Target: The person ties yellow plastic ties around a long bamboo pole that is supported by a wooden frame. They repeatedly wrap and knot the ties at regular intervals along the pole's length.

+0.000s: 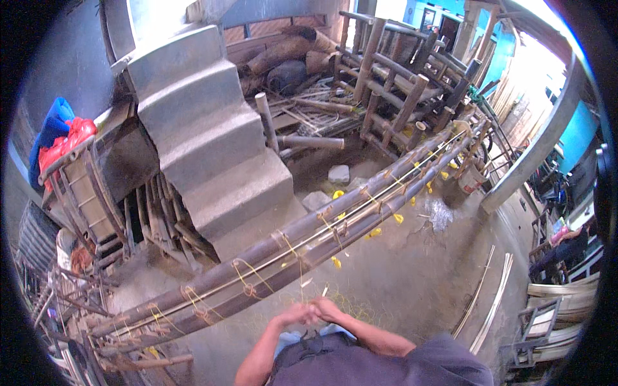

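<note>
My left hand (299, 314) and my right hand (329, 310) meet close in front of my body, both with fingers closed. A thin yellowish string (300, 276) runs from the near bamboo pole (257, 289) down to my left fingers, which pinch it. Just above my right fingers a small pale sliver (325, 292) sticks up; what that hand grips is too small to make out. Beyond my hands, two long dark bamboo poles lie side by side on a slant, with the far pole (219, 276) behind the near one. Pale strips and string loops (247, 283) lie between and around them.
Concrete steps (219, 148) rise behind the poles. A bamboo frame (399, 96) and logs (283, 55) fill the back. Yellow ties (399, 219) hang along the poles. Loose thin strips (494, 302) lie on the floor at right, and a red cloth (67, 141) at left.
</note>
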### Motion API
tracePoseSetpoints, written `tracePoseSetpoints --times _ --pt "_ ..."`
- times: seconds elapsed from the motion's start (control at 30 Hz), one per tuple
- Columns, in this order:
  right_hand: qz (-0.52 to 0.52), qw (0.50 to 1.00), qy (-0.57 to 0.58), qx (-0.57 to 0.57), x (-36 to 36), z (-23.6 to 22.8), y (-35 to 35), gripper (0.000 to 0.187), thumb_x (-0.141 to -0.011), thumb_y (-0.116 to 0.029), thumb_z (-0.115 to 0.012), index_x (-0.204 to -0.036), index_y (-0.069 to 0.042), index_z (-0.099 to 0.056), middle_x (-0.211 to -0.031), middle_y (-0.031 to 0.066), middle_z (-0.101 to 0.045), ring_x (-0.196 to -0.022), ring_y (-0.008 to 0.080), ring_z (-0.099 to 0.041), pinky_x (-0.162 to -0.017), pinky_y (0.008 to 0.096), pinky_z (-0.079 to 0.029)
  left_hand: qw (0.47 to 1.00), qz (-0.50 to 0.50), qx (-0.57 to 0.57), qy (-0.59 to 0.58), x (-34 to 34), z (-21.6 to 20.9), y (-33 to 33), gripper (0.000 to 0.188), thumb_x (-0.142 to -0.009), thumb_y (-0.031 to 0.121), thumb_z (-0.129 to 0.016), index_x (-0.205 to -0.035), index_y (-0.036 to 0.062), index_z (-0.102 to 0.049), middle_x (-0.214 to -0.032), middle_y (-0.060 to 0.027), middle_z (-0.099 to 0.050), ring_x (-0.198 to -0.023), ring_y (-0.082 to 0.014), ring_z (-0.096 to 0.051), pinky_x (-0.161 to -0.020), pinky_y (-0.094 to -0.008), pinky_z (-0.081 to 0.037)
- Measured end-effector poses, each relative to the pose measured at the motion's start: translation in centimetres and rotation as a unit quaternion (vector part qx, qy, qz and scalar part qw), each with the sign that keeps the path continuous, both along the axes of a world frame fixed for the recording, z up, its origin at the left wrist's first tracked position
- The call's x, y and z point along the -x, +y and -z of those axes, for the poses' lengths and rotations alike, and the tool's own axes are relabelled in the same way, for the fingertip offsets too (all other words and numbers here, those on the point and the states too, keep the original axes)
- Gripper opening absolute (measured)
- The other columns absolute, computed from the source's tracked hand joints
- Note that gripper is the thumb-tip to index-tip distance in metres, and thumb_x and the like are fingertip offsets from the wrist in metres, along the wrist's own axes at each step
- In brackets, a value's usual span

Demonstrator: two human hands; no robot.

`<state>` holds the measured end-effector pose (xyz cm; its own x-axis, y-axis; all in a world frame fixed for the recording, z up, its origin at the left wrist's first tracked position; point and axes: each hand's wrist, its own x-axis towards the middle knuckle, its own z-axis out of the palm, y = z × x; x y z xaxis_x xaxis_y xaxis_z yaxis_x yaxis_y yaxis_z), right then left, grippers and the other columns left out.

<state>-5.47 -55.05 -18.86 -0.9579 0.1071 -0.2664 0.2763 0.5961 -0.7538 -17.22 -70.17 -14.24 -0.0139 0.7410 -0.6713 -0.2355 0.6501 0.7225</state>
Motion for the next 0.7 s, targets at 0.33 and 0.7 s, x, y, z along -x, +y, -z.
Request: tracePoseSetpoints --times 0.33,0.7 --pt "0.083 0.992 -0.076 -0.063 -1.3 -10.1 0.1 0.033 -0.087 -0.036 -0.044 -0.103 -0.013 -0.061 -0.095 0.0166 -0.064 -0.087 0.0386 -0.060 -0.073 0.0472 -0.047 0.987 -0.094 -0.109 -0.072 -0.9 0.4 -0.8 0.045 -0.082 0.018 -0.047 -0.123 -0.0012 -0.048 -0.096 -0.0071 -0.064 -0.087 -0.0165 -0.058 -0.079 -0.0281 -0.045" --pt "0.022 0.998 0.018 0.062 -2.0 -8.5 -0.7 0.029 -0.087 -0.028 -0.048 -0.104 -0.009 -0.062 -0.090 0.0162 -0.065 -0.083 0.0296 -0.062 -0.076 0.0396 -0.047 0.974 0.025 -0.034 0.224 0.2 -6.3 0.3 0.035 -0.079 0.014 -0.048 -0.108 0.0017 -0.063 -0.097 -0.0048 -0.065 -0.076 -0.0117 -0.058 -0.069 -0.0260 -0.045"
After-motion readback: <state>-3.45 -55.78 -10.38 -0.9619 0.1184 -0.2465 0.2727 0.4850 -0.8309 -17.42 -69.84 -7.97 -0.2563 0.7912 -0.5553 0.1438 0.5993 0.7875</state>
